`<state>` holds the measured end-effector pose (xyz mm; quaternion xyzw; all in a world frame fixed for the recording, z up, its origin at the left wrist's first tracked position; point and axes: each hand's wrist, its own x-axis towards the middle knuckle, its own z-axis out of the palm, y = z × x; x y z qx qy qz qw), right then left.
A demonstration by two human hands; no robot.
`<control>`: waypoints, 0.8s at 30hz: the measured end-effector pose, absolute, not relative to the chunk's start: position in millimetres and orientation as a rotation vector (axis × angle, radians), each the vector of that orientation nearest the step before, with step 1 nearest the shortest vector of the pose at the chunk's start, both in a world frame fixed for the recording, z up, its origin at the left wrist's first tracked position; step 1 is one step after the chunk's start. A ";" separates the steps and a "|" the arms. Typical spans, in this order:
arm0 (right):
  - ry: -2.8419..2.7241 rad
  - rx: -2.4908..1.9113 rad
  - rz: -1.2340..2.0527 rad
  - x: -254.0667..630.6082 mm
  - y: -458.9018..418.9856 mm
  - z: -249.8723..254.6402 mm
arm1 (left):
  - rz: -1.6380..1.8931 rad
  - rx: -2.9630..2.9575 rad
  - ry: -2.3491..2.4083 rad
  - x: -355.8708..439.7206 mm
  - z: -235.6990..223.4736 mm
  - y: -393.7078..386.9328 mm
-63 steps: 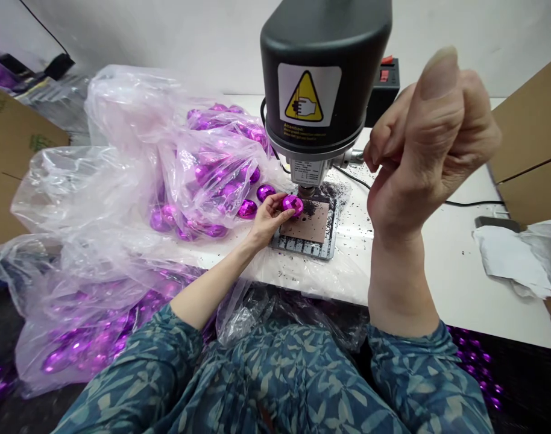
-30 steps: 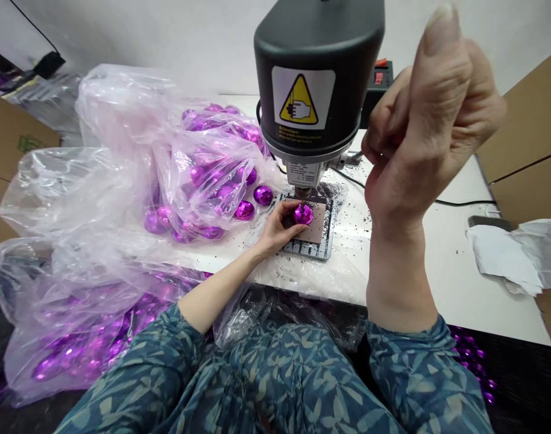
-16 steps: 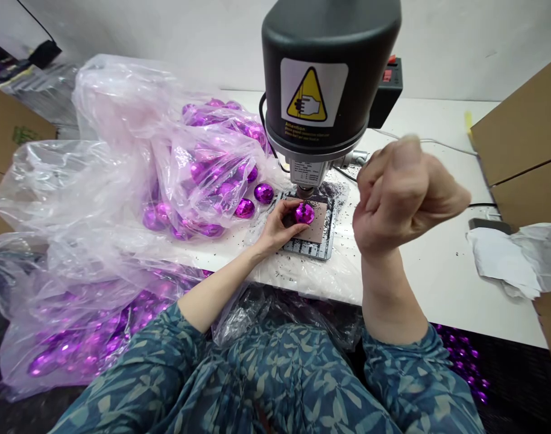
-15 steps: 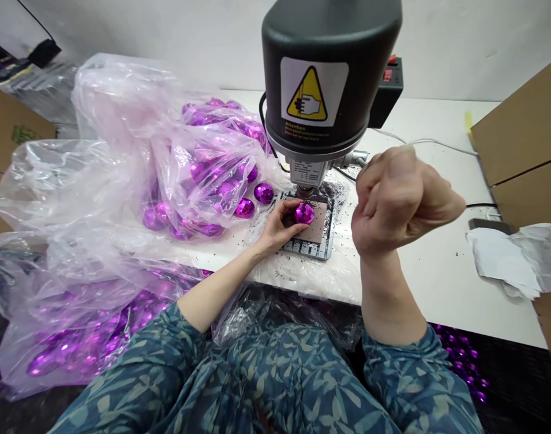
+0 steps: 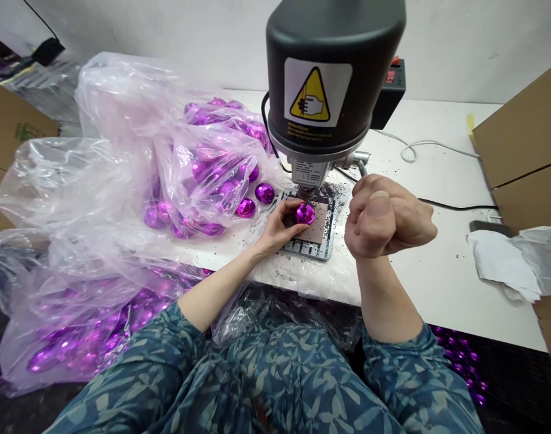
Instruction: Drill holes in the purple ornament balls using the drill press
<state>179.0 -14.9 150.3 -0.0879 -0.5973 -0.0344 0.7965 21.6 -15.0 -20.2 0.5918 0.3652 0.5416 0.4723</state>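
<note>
My left hand (image 5: 278, 224) pinches a purple faceted bead (image 5: 304, 213) on the small metal work plate (image 5: 323, 232) of a bench drill press (image 5: 334, 78). The drill tip (image 5: 307, 193) sits right above the bead. My right hand (image 5: 386, 216) is a closed fist to the right of the plate, wrapped round the machine's feed lever (image 5: 360, 161), whose shaft shows just above my fingers.
A clear plastic bag (image 5: 122, 169) full of purple beads (image 5: 221, 175) spills over the table's left side and edge. Dark shavings (image 5: 348, 199) lie round the plate. Cardboard boxes (image 5: 524, 126) and crumpled white paper (image 5: 506, 256) stand right; cables (image 5: 438, 147) run behind.
My right fist has come down from high beside the machine head to plate level. My left hand moved the bead under the drill tip and holds it there.
</note>
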 end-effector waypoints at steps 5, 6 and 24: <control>-1.318 -0.129 -0.081 181.9 -11.3 147.0 | 1.343 1.450 0.882 22.0 -20.4 -14.4; -1.330 -0.105 -0.092 182.4 -10.8 146.5 | 1.344 1.449 0.882 22.0 -20.3 -14.6; -1.193 -0.395 0.219 170.3 -8.7 223.4 | 1.535 1.807 1.153 33.0 -3.0 -87.9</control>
